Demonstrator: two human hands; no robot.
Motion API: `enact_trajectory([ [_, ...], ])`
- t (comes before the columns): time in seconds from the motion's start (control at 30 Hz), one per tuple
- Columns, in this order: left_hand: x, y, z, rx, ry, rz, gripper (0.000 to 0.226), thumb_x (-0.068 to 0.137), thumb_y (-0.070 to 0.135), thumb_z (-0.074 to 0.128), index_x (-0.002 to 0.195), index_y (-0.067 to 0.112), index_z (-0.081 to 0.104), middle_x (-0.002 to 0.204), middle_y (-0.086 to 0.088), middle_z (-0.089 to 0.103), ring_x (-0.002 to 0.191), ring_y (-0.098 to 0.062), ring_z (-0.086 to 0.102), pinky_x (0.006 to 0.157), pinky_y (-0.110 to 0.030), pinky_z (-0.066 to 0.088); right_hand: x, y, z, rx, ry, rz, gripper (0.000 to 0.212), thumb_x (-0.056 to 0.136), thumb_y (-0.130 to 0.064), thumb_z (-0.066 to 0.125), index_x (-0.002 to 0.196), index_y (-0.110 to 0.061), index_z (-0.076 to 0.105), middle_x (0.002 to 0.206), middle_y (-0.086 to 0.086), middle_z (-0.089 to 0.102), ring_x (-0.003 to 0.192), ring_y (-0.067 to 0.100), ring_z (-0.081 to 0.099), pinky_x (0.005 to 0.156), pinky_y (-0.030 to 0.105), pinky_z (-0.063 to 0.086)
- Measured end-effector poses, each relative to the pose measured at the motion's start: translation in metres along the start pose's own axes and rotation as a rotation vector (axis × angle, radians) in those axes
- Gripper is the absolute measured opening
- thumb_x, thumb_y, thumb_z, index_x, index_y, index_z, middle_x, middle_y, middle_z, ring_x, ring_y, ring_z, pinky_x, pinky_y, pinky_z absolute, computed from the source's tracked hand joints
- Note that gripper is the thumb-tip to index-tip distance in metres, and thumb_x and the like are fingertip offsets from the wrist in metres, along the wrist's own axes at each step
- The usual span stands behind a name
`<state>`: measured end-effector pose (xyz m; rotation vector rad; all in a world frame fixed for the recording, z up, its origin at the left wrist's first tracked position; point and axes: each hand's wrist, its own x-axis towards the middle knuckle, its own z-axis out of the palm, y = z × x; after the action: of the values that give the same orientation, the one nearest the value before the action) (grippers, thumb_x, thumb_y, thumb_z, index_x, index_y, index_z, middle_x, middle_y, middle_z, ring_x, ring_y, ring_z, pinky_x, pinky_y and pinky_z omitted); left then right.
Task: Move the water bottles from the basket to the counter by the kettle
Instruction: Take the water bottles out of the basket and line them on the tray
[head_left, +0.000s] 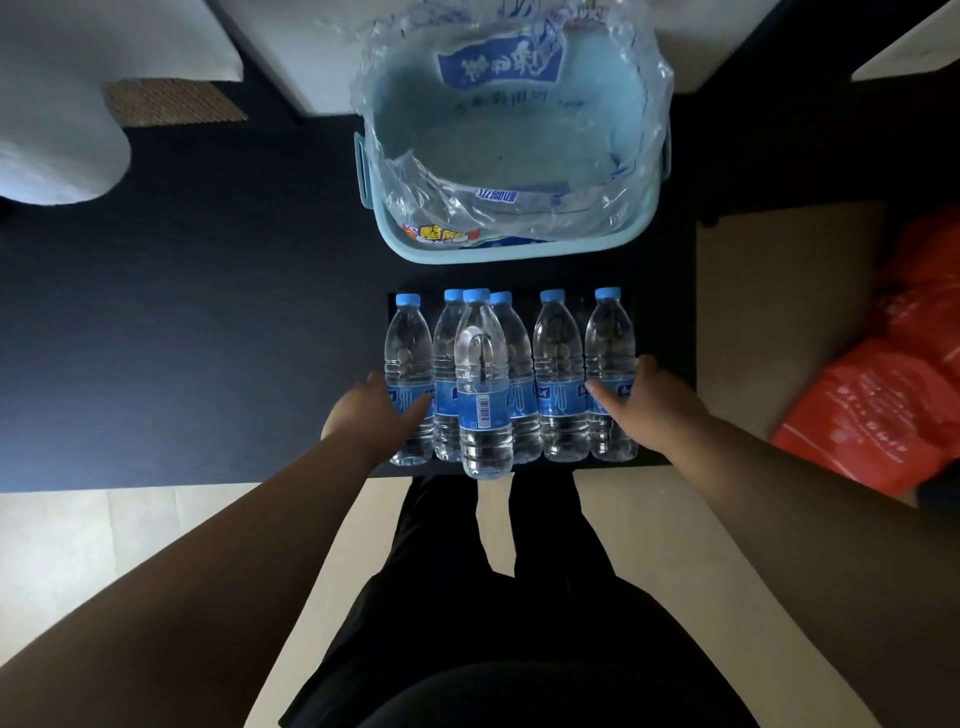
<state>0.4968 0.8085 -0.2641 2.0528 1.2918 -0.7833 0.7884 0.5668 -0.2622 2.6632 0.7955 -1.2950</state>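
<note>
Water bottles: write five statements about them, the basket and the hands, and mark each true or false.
1. Six blue-capped bottles stand upright on the dark counter. True.
2. The basket holds two bottles. False: only crumpled clear plastic wrap shows in it.
3. The left hand grips the leftmost bottle. True.
4. The right hand hangs clear of the bottles. False: it holds the rightmost bottle.
5. The red bag lies left of the bottles. False: it lies to their right.
</note>
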Motion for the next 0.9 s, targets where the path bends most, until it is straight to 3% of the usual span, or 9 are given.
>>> enact_trajectory([
  [0.17, -0.005, 0.010, 0.004, -0.214, 0.048, -0.113, 0.066, 0.083, 0.070, 0.060, 0.117, 0.014, 0.058, 0.108, -0.005, 0.061, 0.091, -0.023, 0.063, 0.076, -0.039, 0.057, -0.002, -0.009, 0.009, 0.229, -0.013, 0.137, 0.082, 0.086, -0.079, 0.056, 0.128, -0.008, 0.051, 0.102, 0.012, 0.067, 0.078, 0.027, 0.070, 0.052, 0.034, 0.049],
  [0.3, -0.004, 0.029, 0.010, -0.401, 0.045, -0.271, 0.081, 0.082, 0.071, 0.060, 0.131, 0.006, 0.055, 0.131, -0.014, 0.052, 0.115, -0.031, 0.057, 0.093, -0.046, 0.052, -0.001, -0.022, 0.019, 0.435, -0.007, 0.268, 0.081, 0.087, -0.071, 0.061, 0.129, -0.003, 0.052, 0.123, 0.025, 0.063, 0.083, 0.030, 0.065, 0.057, 0.030, 0.044],
  [0.4, -0.005, 0.045, 0.013, -0.444, 0.040, -0.389, 0.104, 0.080, 0.080, 0.058, 0.146, 0.002, 0.039, 0.151, -0.018, 0.037, 0.133, -0.036, 0.047, 0.097, -0.049, 0.047, 0.000, -0.033, 0.022, 0.560, 0.043, 0.333, 0.077, 0.086, -0.066, 0.065, 0.128, -0.002, 0.056, 0.128, 0.024, 0.060, 0.099, 0.034, 0.065, 0.073, 0.038, 0.055],
  [0.5, -0.006, 0.050, 0.015, -0.479, 0.072, -0.416, 0.109, 0.074, 0.083, 0.062, 0.146, 0.004, 0.041, 0.152, -0.015, 0.037, 0.134, -0.035, 0.046, 0.098, -0.048, 0.048, 0.001, -0.041, 0.022, 0.621, 0.087, 0.372, 0.077, 0.082, -0.066, 0.069, 0.128, -0.006, 0.061, 0.127, 0.017, 0.061, 0.111, 0.035, 0.065, 0.091, 0.050, 0.059],
  [0.57, -0.006, 0.048, 0.015, -0.533, 0.074, -0.433, 0.111, 0.069, 0.083, 0.066, 0.146, 0.007, 0.043, 0.148, -0.013, 0.041, 0.128, -0.034, 0.052, 0.093, -0.046, 0.053, 0.002, -0.040, 0.022, 0.650, 0.079, 0.377, 0.078, 0.079, -0.069, 0.071, 0.126, -0.006, 0.064, 0.125, 0.017, 0.064, 0.109, 0.035, 0.067, 0.090, 0.051, 0.060],
  [0.63, -0.005, 0.047, 0.013, -0.598, 0.066, -0.458, 0.114, 0.065, 0.082, 0.071, 0.146, 0.008, 0.044, 0.145, -0.011, 0.044, 0.123, -0.034, 0.056, 0.089, -0.048, 0.058, 0.003, -0.035, 0.018, 0.694, 0.047, 0.377, 0.082, 0.075, -0.072, 0.073, 0.121, -0.005, 0.065, 0.117, 0.016, 0.067, 0.099, 0.033, 0.070, 0.078, 0.044, 0.060],
  [0.73, 0.000, 0.047, 0.010, -0.621, 0.063, -0.497, 0.117, 0.062, 0.078, 0.077, 0.148, 0.007, 0.041, 0.147, -0.013, 0.044, 0.128, -0.035, 0.053, 0.100, -0.052, 0.052, 0.007, -0.031, 0.009, 0.761, -0.010, 0.412, 0.090, 0.068, -0.080, 0.073, 0.112, -0.002, 0.064, 0.091, 0.010, 0.061, 0.073, 0.025, 0.060, 0.061, 0.033, 0.045],
  [0.83, 0.004, 0.050, 0.008, -0.669, 0.040, -0.547, 0.121, 0.058, 0.078, 0.080, 0.148, 0.007, 0.040, 0.144, -0.014, 0.048, 0.128, -0.036, 0.054, 0.101, -0.052, 0.051, 0.013, -0.031, 0.006, 0.815, -0.025, 0.446, 0.082, 0.066, -0.082, 0.074, 0.095, -0.007, 0.063, 0.066, 0.001, 0.048, 0.060, 0.018, 0.048, 0.065, 0.034, 0.042],
  [0.9, 0.006, 0.047, 0.005, -0.734, 0.013, -0.545, 0.121, 0.051, 0.080, 0.081, 0.142, 0.008, 0.048, 0.136, -0.013, 0.056, 0.119, -0.035, 0.060, 0.098, -0.053, 0.054, 0.015, -0.030, 0.005, 0.840, -0.028, 0.444, 0.087, 0.065, -0.082, 0.075, 0.102, -0.005, 0.062, 0.069, 0.003, 0.053, 0.064, 0.019, 0.053, 0.071, 0.036, 0.045],
])
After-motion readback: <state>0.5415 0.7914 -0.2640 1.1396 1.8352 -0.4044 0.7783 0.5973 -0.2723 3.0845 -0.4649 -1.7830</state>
